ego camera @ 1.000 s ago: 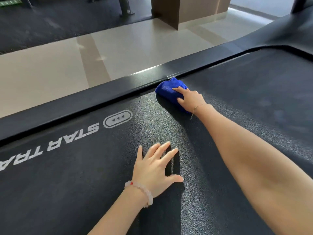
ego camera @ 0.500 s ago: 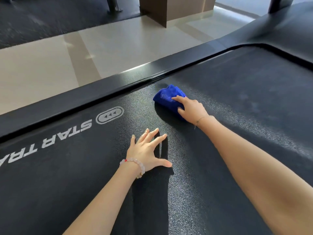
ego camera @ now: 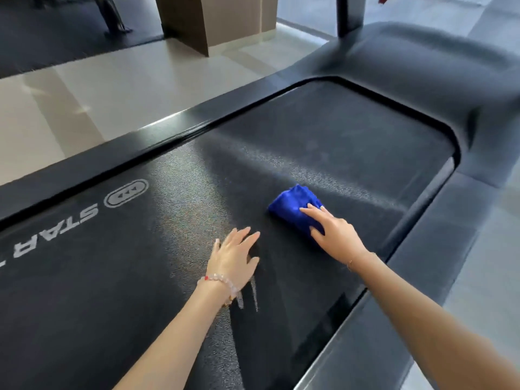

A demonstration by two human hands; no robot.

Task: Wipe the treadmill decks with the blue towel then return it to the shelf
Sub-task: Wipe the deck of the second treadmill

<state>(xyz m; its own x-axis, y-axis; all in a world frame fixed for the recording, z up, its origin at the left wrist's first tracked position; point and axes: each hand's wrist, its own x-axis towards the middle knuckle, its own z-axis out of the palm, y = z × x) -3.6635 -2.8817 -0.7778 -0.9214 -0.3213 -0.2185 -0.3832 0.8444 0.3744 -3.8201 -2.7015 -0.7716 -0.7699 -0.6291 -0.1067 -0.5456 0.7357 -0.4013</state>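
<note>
A bunched blue towel [ego camera: 291, 205] lies on the black treadmill deck [ego camera: 337, 142], near the deck's middle. My right hand [ego camera: 333, 235] presses down on the towel's near end with straight, spread fingers. To its left, my left hand [ego camera: 235, 256] rests flat on the belt with fingers extended, a bead bracelet on the wrist. White lettering and a logo [ego camera: 126, 192] are printed on the belt at the left.
Black side rails [ego camera: 118, 153] frame the belt on the far side and at the near right [ego camera: 422, 249]. The motor cover [ego camera: 439, 80] rises at the right with an upright post [ego camera: 349, 15]. Beige tiled floor [ego camera: 112, 88] and a brown pillar [ego camera: 213, 21] lie beyond.
My right hand has slid the towel from the far rail toward the middle of the belt. My left hand has shifted along the belt, and the view has swung toward the motor cover.
</note>
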